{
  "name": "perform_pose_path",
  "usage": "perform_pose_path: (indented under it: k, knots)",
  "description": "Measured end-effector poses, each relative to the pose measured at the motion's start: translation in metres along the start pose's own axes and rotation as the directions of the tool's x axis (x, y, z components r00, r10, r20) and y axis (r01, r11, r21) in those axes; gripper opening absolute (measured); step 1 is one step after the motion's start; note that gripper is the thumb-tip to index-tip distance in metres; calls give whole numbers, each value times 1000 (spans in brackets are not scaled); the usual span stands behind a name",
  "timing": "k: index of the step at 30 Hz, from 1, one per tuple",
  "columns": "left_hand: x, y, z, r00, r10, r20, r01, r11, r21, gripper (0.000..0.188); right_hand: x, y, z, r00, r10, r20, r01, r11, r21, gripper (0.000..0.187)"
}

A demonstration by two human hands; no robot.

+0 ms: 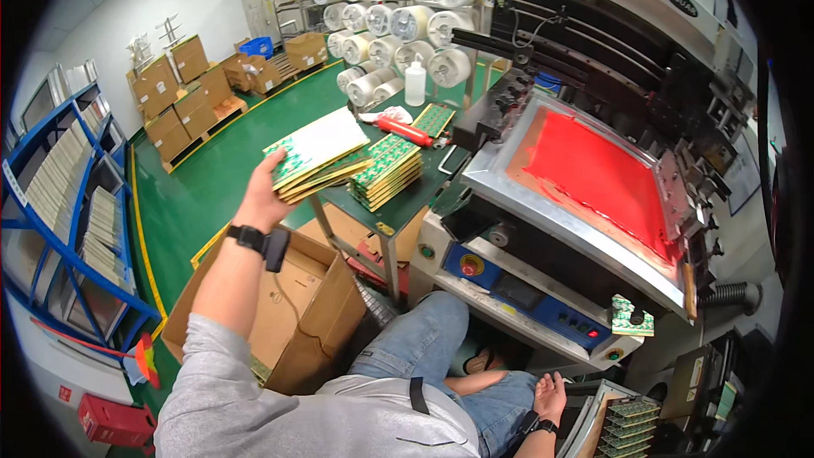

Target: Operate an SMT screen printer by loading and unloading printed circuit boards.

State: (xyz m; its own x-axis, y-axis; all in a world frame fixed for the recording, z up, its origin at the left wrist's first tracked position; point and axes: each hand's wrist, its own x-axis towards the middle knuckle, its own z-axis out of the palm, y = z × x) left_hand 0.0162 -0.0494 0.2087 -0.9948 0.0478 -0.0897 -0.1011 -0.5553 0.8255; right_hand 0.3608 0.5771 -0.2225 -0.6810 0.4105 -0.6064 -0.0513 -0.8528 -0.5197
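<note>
My left hand grips the near left edge of a stack of green-and-cream circuit boards; the top one looks pale with glare. These boards fan out slightly and are tilted over the left side of a dark green table. Beside them on the table stands another stack of circuit boards. Low at the right, my right hand rests near my thigh, palm turned up and fingers loosely apart, holding nothing. Several boards sit in a rack close to it.
A printing machine with a red-inked screen fills the right. A red tool, a hex key and a white bottle are on the table. Below my left arm is an open carton. A blue rack stands at left.
</note>
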Motion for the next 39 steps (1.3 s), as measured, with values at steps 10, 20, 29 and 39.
perform_pose_path:
  k: [10,20,29,39]
  knots:
    - [104,-74,64,971,-21,-238,23,1000,6,37,5,15,-11,997,-75,36,73,996,51,31]
    - [134,-108,55,952,-55,-301,98,987,131,45,28,29,-19,996,-77,48,74,995,64,34]
    - [121,-107,50,942,-85,-324,166,958,232,53,47,39,-30,995,-71,65,66,994,82,34]
    - [93,-100,32,879,-39,-475,361,705,610,88,62,48,-38,997,-67,48,62,994,85,33]
